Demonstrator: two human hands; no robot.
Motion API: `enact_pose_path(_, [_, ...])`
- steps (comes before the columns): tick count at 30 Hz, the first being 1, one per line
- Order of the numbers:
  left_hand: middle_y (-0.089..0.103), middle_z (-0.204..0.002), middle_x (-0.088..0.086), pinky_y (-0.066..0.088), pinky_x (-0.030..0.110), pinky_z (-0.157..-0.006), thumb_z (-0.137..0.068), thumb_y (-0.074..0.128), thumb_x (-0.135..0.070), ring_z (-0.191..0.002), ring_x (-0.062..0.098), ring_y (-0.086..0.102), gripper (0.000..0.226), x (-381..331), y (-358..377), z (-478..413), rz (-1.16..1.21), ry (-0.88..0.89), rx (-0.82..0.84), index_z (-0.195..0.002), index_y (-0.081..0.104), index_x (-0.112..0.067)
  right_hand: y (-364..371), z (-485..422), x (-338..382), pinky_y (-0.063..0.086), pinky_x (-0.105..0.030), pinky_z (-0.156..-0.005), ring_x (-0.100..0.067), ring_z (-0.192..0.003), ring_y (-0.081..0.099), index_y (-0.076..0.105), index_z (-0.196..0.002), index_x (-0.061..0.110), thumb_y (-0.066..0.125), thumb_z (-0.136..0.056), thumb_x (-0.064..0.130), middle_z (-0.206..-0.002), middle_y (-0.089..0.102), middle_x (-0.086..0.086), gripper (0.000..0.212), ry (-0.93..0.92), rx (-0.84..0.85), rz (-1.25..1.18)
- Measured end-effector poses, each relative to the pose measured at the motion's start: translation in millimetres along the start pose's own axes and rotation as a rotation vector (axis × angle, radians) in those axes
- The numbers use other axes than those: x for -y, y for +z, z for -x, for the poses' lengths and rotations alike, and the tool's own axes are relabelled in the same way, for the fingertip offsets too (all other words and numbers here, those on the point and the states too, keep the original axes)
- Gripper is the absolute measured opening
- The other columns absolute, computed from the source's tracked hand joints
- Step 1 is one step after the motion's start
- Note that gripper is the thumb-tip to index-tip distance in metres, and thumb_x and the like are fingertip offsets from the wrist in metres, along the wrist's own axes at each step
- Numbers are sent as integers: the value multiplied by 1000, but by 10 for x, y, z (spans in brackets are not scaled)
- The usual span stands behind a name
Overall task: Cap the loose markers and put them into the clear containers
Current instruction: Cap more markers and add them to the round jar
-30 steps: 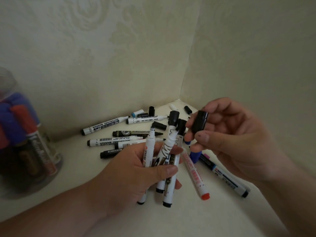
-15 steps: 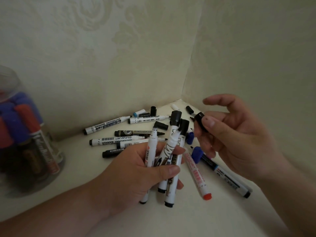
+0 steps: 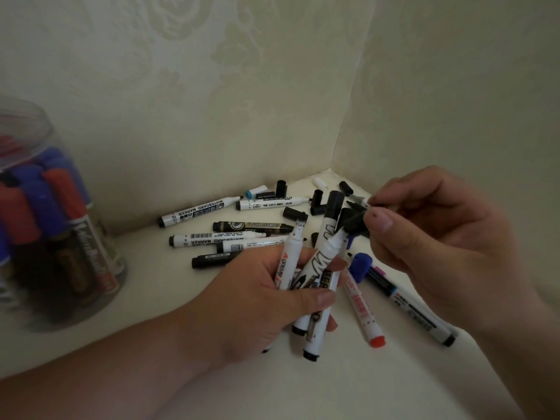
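Clear container [image 3: 45, 140], well left of scattered markers [image 3: 212, 237] and loose caps [image 3: 292, 213].

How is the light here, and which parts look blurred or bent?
Head view: dim, soft light, no glare; the clear container at left looks blurred and stretched; the black cap in the right hand is smeared; the whiteboard marker's print is sharp.
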State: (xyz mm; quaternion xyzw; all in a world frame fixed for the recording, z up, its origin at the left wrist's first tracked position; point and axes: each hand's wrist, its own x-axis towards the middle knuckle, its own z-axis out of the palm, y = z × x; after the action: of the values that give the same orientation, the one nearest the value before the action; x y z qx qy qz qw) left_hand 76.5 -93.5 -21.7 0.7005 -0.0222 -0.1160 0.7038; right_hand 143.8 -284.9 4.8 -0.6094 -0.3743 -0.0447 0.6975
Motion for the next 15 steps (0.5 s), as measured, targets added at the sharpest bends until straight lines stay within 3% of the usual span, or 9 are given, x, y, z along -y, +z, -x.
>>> enact_pose_path(6, [79,-89,5,60,25,-68,-87,71,-3,-79,22,78,29,-2,20,-3,27,-13,-20,-104,75,-27,12,-8,-23,46,-25,-62,-25,-69,58,70,-91,6,69,-86,5,-84,63,-16,6,-187,34,200])
enact_pose_path(10, [79,-87,8,60,24,-67,-87,71,-4,-78,22,78,27,-1,23,-5,38,-16,-20,-101,76,-26,11,-18,-34,49,-25,-64,-26,-77,64,65,-106,9,70,-85,3,-93,66,-15,22,-251,11,296])
enact_pose_path(15, [78,-86,8,59,24,-68,-88,71,-5,-78,22,77,23,7,13,-1,14,4,-8,-104,76,-22,71,32,-77,57,-35,-60,-28,-79,70,69,-95,8,76,-82,10,-88,71,-10,15,-239,-11,347])
